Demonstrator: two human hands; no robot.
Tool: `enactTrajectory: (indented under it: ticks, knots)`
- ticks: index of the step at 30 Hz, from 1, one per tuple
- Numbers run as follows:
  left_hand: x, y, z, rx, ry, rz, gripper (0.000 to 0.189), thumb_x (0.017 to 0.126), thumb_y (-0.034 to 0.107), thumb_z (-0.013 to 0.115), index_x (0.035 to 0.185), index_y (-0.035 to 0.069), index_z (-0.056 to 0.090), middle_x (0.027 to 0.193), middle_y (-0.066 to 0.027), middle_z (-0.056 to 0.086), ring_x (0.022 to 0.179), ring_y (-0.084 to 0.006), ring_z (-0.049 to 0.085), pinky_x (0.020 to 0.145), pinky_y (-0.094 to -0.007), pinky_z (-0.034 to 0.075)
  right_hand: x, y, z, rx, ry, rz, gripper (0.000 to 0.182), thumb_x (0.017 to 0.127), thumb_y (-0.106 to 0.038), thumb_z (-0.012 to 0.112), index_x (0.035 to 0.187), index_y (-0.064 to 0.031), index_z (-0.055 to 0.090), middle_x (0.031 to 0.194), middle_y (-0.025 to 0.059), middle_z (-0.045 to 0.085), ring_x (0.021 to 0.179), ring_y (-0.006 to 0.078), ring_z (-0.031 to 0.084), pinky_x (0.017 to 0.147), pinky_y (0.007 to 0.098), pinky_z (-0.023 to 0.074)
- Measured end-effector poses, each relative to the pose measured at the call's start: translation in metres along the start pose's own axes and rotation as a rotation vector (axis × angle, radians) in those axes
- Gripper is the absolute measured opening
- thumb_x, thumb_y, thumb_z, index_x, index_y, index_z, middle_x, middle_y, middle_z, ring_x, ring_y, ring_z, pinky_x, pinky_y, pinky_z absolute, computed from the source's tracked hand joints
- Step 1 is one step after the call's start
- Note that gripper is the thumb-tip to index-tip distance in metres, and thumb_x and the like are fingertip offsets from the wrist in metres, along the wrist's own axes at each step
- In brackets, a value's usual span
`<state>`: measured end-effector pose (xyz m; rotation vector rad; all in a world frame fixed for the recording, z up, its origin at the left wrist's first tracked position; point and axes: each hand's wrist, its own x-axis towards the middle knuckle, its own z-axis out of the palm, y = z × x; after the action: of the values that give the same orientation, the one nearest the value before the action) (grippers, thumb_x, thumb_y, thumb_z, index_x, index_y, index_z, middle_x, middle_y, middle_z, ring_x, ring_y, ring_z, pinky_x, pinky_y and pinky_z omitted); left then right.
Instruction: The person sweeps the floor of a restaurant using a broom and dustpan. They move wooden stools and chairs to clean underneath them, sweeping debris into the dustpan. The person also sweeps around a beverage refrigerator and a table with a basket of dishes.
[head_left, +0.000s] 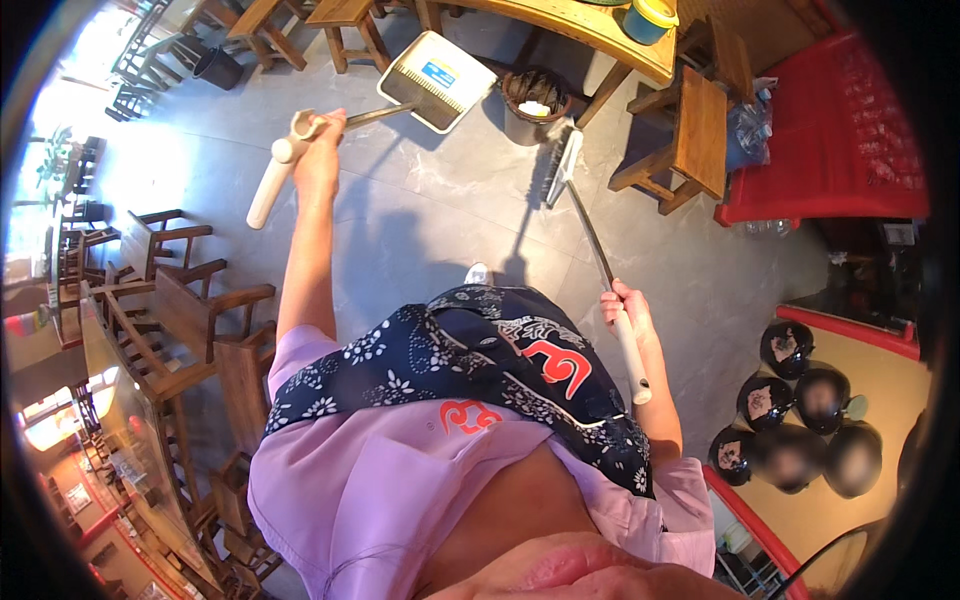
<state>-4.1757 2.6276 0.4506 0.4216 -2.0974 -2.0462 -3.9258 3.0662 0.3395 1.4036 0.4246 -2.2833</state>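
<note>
My left hand (324, 142) is closed around the upper handle of a long-handled dustpan (457, 64), whose white pan with a comb-like row of teeth is held out ahead, at the top of the view. On the other side, my right hand (628, 304) grips the pale handle of a broom (598, 240). The broom's white head, with dark bristles, points away from me, beside a dark bin (534, 112) with a liner and something whitish inside. A white shoe (478, 274) shows below my patterned dark apron (487, 345).
A wooden table (585, 34) with a lidded tub (649, 21) stands ahead. Wooden stools (699, 131) flank it, beside a red-covered surface (825, 180) at right. Wooden chairs (184, 311) crowd the left. Black round pots or bowls (786, 349) are at lower right.
</note>
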Motion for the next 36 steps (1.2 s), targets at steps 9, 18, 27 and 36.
enactTrajectory:
  ticks: [9, 18, 27, 36]
  knots:
    - [0.024, -0.029, -0.050, -0.179, 0.362, -0.102, 0.021, 0.076, 0.010, 0.063, 0.092, 0.000, 0.054, 0.097, -0.0079, 0.056, 0.088, -0.0153, 0.057, 0.067, -0.0266, 0.051, 0.000, -0.042, 0.068, -0.878, 0.155, 0.094, 0.005, 0.084, -0.010, 0.051, 0.088, -0.0070, 0.048, 0.060, -0.0004, 0.041, 0.041, 0.0034, 0.034, 0.031, 0.0183, 0.0314]
    - [0.124, -0.104, -0.169, -0.096, 0.474, -0.116, 0.015, 0.077, 0.013, 0.063, 0.084, 0.005, 0.052, 0.094, -0.0056, 0.056, 0.096, -0.0159, 0.056, 0.071, -0.0301, 0.050, 0.066, -0.020, 0.223, -0.576, -0.041, 0.113, 0.006, 0.089, -0.018, 0.049, 0.085, -0.0142, 0.046, 0.059, -0.0063, 0.032, 0.042, 0.0014, 0.028, 0.032, 0.0155, 0.0223]
    - [0.353, -0.219, -0.260, 0.289, 0.469, -0.127, 0.022, 0.078, 0.026, 0.066, 0.074, 0.006, 0.058, 0.070, 0.0021, 0.054, 0.069, -0.0096, 0.050, 0.066, -0.0255, 0.041, 0.232, 0.013, 0.448, -0.831, 0.165, -0.428, 0.006, 0.089, -0.016, 0.046, 0.094, -0.0142, 0.047, 0.058, 0.0001, 0.041, 0.036, 0.0097, 0.040, 0.029, 0.0236, 0.0327]
    - [0.454, -0.256, -0.320, 0.140, 0.605, -0.092, 0.019, 0.082, 0.021, 0.062, 0.080, 0.003, 0.058, 0.074, -0.0025, 0.055, 0.074, -0.0140, 0.057, 0.077, -0.0315, 0.046, 0.461, -0.065, 0.550, -0.971, 0.334, -0.689, 0.007, 0.085, -0.014, 0.049, 0.080, -0.0116, 0.045, 0.052, 0.0007, 0.041, 0.035, 0.0118, 0.041, 0.030, 0.0262, 0.0349]
